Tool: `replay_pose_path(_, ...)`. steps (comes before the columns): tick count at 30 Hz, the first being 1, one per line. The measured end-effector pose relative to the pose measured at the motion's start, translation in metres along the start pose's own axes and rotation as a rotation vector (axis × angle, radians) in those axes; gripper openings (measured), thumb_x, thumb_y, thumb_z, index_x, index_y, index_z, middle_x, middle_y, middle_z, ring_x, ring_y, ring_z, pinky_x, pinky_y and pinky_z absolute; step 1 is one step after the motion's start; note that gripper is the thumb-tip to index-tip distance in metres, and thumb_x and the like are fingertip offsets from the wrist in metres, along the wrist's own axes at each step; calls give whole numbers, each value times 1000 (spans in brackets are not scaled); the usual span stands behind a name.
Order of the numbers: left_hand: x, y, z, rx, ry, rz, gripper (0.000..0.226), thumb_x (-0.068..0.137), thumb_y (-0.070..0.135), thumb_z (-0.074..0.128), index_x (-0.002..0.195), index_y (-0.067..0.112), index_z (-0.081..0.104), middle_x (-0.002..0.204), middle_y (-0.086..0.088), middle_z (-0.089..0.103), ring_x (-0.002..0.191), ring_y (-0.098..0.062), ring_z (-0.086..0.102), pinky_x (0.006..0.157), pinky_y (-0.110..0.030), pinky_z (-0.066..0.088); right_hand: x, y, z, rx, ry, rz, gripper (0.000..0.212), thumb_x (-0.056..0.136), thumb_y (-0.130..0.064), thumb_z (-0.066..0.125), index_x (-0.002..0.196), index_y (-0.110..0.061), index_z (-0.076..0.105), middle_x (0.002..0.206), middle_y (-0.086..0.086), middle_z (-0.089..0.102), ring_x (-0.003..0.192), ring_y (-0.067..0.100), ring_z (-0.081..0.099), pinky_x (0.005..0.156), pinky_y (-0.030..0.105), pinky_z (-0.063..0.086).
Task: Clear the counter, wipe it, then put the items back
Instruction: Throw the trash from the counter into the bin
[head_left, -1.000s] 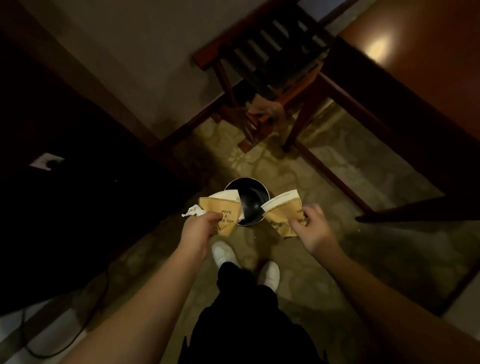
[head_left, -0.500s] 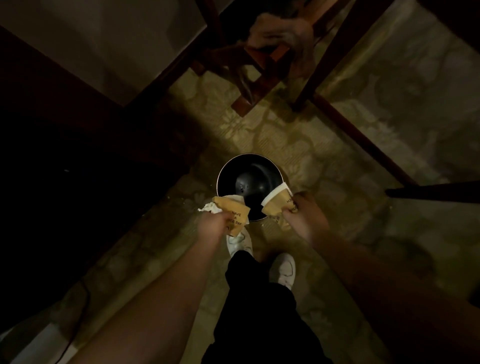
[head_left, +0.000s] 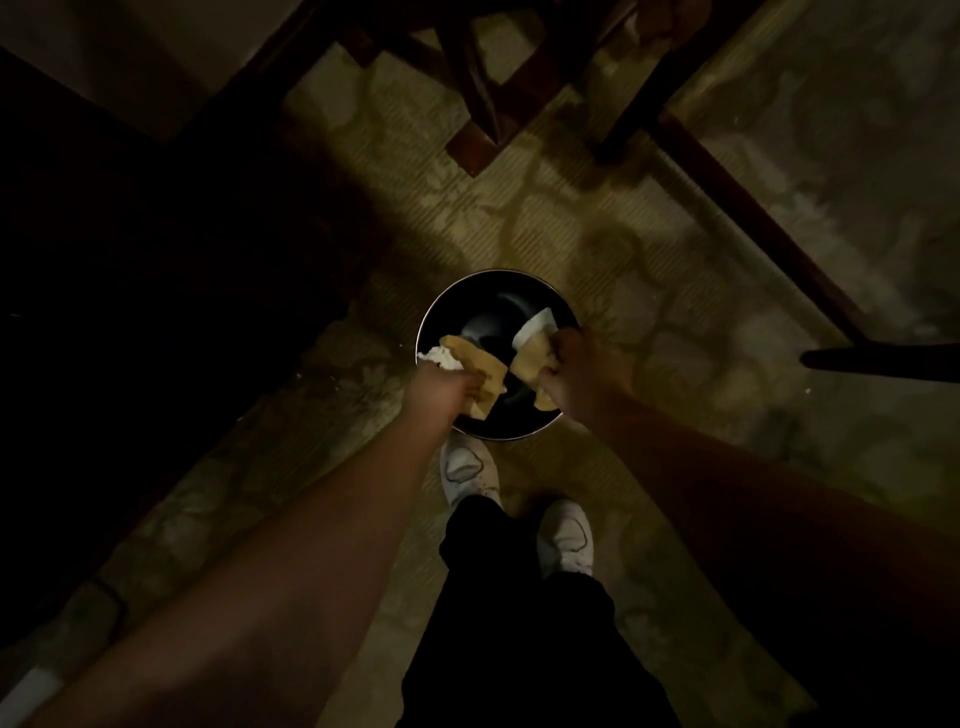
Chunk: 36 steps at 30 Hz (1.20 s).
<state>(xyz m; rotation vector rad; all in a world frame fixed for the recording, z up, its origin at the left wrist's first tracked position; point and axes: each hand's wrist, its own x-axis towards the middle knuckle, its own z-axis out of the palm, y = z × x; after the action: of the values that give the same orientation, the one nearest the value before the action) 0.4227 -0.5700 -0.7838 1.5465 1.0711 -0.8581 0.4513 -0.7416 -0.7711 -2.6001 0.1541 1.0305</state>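
Gripping a tan paper cup (head_left: 480, 371) and a white crumpled tissue (head_left: 440, 358), the left hand (head_left: 434, 387) hangs over the near left edge of a round black bin (head_left: 441, 306). The right hand (head_left: 574, 364) clutches a second cup (head_left: 530, 353) over the bin's right side. Both cups tilt inward. White shoes (head_left: 470, 470) stand just behind the bin on patterned carpet (head_left: 649, 249), below dark chair legs (head_left: 478, 104).

A dim room seen from above. Patterned beige carpet (head_left: 597, 218) covers the floor. At twelve o'clock stand the dark wooden legs of a chair (head_left: 483, 104). A wooden table leg (head_left: 748, 208) slants from one o'clock toward three o'clock. At six o'clock are black trousers (head_left: 519, 649) and two white shoes (head_left: 470, 467). A dark cabinet (head_left: 130, 286) fills nine o'clock.
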Motion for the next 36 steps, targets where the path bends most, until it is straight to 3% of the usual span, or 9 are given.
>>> replay_pose_path(2, 7, 1, 1, 44, -2, 9, 60, 67, 15, 80, 122, 5, 56, 111, -14, 67, 101, -30, 64, 93, -44, 53, 2, -1, -3, 1, 4, -29, 53, 90, -27, 59, 137, -11, 39, 140, 12, 42, 119, 33, 51, 88, 33, 40)
replay_pose_path(4, 7, 3, 1, 105, 1, 15, 69, 73, 15, 81, 133, 4, 47, 124, -14, 61, 112, -32, 60, 99, -45, 49, 2, 0, -4, -2, -9, -37, 54, 91, -25, 59, 138, -11, 38, 140, 13, 42, 118, 33, 52, 87, 33, 40)
replay_pose_path(9, -15, 9, -6, 254, 27, 35, 61, 83, 16, 75, 135, 4, 45, 131, -17, 57, 118, -34, 56, 100, -42, 47, -9, 2, -11, -60, -46, -59, 48, 91, -21, 56, 136, -11, 42, 134, 13, 47, 117, 31, 51, 90, 34, 41)
replay_pose_path(11, -24, 8, -9, 294, 30, 38, 55, 85, 15, 71, 133, 4, 47, 129, -15, 58, 116, -32, 57, 92, -34, 48, -15, 2, -13, -96, -104, -82, 43, 93, -21, 53, 133, -8, 45, 130, 12, 50, 116, 29, 51, 90, 34, 41)
replay_pose_path(22, -141, 12, -39, 356, 86, 112, 39, 94, 22, 59, 129, 8, 51, 97, -6, 60, 84, -22, 58, 64, -28, 42, -92, -9, -84, 73, -141, -21, 26, 91, -27, 56, 114, -14, 58, 117, 7, 62, 106, 26, 60, 94, 38, 47)
replay_pose_path(27, -231, 27, -60, 303, 139, 175, 29, 93, 25, 60, 118, 10, 56, 101, -7, 63, 79, -18, 58, 66, -31, 44, -161, -25, -135, 75, -142, -145, 25, 87, -22, 62, 107, -8, 64, 99, 9, 67, 86, 21, 63, 82, 38, 53)
replay_pose_path(30, -295, 39, -74, 280, 168, 245, 21, 93, 28, 61, 109, 14, 58, 96, -5, 63, 81, -20, 60, 71, -36, 48, -206, -44, -174, -2, -166, -167, 38, 91, -28, 58, 125, -12, 57, 119, 10, 62, 103, 25, 61, 85, 32, 47)
replay_pose_path(33, -361, 47, -89, 218, 198, 329, 18, 94, 30, 59, 106, 16, 60, 99, -6, 67, 91, -24, 65, 82, -42, 54, -254, -66, -215, -37, -143, -185, 39, 93, -30, 51, 129, -17, 53, 120, 8, 62, 107, 24, 59, 83, 30, 44)
replay_pose_path(36, -425, 48, -101, 197, 259, 396, 17, 95, 32, 57, 107, 20, 61, 97, -2, 66, 87, -20, 65, 80, -40, 54, -302, -80, -247, -69, -74, -251, 37, 92, -30, 51, 126, -16, 56, 121, 8, 62, 109, 26, 58, 81, 28, 41)
